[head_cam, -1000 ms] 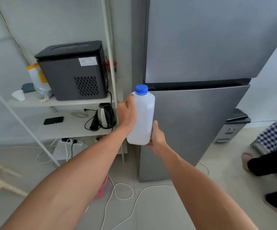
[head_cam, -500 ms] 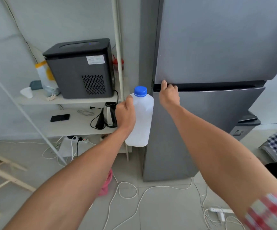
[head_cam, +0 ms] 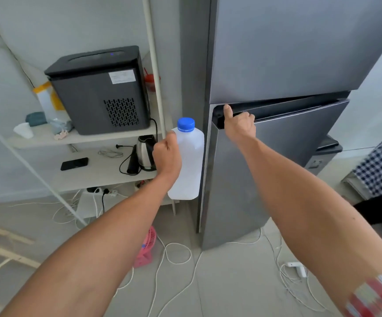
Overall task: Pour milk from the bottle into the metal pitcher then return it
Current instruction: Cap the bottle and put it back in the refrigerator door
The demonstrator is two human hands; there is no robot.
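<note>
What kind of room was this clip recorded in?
Probably a home kitchen corner or small pantry area. A tall two-door fridge stands beside white shelves holding an electric kettle and a black countertop appliance. Power cables trail over the tiled floor.

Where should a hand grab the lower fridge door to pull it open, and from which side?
At the recessed top edge of the lower fridge door, near its left corner, reached from the front with fingers hooked over the lip. The right hand grips there now, and the door looks slightly ajar on that side, so the hinge is probably on the right. The left hand holds the milk bottle.
</note>
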